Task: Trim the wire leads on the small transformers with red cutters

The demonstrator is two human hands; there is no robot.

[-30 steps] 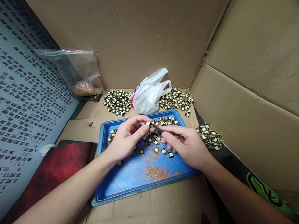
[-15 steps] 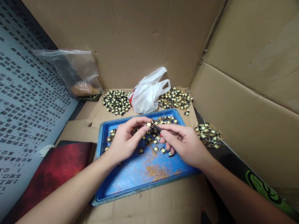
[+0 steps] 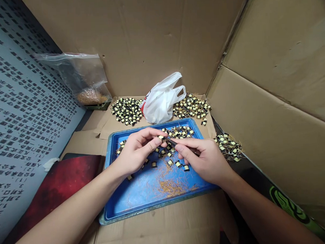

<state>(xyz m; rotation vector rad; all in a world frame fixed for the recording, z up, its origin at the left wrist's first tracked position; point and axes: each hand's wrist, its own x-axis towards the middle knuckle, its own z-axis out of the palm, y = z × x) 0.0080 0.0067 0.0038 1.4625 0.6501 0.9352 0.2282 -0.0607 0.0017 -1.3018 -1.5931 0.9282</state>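
Over a blue tray, my left hand pinches one small yellow-and-black coil part between thumb and fingers. My right hand is closed around a thin dark tool whose tip meets that part. More of the same parts lie scattered on the tray under and behind both hands. Cut copper wire bits lie on the tray near its front edge.
Piles of the parts sit behind the tray at left and right, with another pile beside the tray's right edge. A white plastic bag and a clear bag stand at the back. Cardboard walls enclose the space.
Both hands stay together over the tray, and the right hand's fingers have shifted slightly toward the part. The camera view has moved a little.
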